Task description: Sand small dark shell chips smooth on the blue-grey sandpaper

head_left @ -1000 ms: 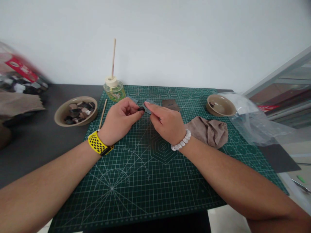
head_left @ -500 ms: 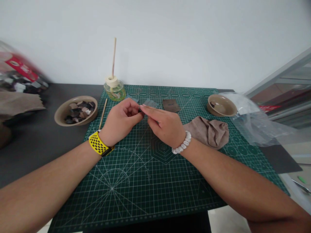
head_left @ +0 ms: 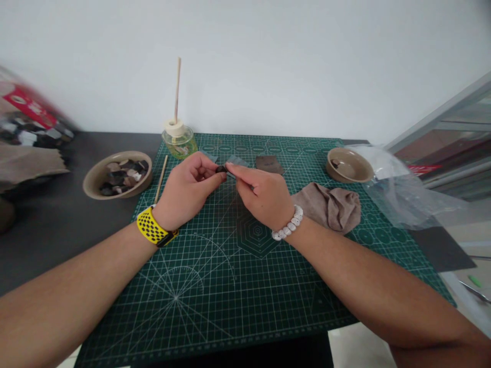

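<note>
My left hand (head_left: 188, 189), with a yellow watch band at the wrist, pinches a small dark piece (head_left: 221, 168) between thumb and fingers above the green cutting mat (head_left: 215, 286). My right hand (head_left: 263, 194), wearing a white bead bracelet, meets it from the right and pinches a small grey sheet (head_left: 235, 162) against that piece. Both hands hover over the far middle of the mat. How much of the sheet lies under my right fingers is hidden.
A tan bowl of dark and pale pieces (head_left: 118, 175) sits left of the mat beside a wooden stick (head_left: 161, 179). A reed diffuser bottle (head_left: 179, 140) stands behind. A dark square (head_left: 269, 164), brown cloth (head_left: 330, 207), second bowl (head_left: 347, 166) and clear plastic bag (head_left: 402, 194) lie right.
Both hands stayed together over the mat. My right fingers slid slightly along the dark piece, and the pinch shifted a little toward the far edge.
</note>
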`<state>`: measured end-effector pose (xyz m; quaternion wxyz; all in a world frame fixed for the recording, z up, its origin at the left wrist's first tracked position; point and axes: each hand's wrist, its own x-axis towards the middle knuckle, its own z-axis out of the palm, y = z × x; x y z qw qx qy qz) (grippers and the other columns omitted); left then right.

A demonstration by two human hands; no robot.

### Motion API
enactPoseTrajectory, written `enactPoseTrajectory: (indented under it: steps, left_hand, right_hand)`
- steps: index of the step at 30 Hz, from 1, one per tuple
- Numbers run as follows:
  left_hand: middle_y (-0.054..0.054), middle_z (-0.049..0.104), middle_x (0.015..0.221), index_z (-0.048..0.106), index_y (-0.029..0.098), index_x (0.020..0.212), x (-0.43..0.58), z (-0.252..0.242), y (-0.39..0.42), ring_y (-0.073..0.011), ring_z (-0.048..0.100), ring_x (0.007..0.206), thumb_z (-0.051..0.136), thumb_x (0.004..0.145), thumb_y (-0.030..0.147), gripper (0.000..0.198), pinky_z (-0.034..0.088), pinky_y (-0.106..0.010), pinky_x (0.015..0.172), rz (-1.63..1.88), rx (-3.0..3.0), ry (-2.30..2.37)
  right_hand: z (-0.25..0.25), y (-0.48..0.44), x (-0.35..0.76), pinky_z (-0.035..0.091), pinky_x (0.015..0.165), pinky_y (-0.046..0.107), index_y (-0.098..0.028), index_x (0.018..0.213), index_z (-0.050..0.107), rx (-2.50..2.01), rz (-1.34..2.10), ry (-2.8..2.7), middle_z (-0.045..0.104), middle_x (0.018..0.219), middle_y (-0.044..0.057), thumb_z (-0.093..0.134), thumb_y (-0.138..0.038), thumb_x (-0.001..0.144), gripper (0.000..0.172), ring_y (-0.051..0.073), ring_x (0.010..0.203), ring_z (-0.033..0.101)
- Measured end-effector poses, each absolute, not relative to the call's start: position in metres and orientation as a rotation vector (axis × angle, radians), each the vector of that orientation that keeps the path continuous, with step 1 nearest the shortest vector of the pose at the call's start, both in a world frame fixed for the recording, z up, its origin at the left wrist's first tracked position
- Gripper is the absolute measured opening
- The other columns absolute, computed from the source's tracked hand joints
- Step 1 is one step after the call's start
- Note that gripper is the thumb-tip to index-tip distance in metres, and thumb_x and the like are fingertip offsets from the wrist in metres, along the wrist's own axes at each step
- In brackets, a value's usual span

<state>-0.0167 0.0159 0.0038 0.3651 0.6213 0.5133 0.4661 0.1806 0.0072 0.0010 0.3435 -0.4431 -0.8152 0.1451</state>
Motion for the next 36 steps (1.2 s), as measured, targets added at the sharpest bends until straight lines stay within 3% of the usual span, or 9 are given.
enactPoseTrajectory:
  steps: [11,36]
  left_hand:
    - [0.002,0.069,0.073,0.062,0.024,0.079,-0.0166,0.0043,0.0172,-0.0166,0.060,0.068,0.080,0.079,0.024,0.017,0.048,-0.029,0.062,1.196,1.578,1.317]
    - [0.002,0.067,0.071,0.062,0.024,0.079,-0.0145,0.0072,0.0155,-0.0161,0.057,0.066,0.080,0.083,0.022,0.018,0.045,-0.028,0.061,1.172,1.562,1.401]
  right_hand:
    - [0.0057,0.0055,0.1790,0.060,0.122,0.030,-0.021,0.150,0.077,-1.146,0.347,-2.214,0.076,0.154,0.002,0.054,-0.006,0.107,0.051,0.018,0.141,0.076]
    - [0.0086,0.0042,0.1775,0.063,0.118,0.034,-0.022,0.148,0.078,-1.264,0.345,-2.201,0.078,0.150,0.004,0.055,-0.011,0.110,0.046,0.021,0.137,0.079]
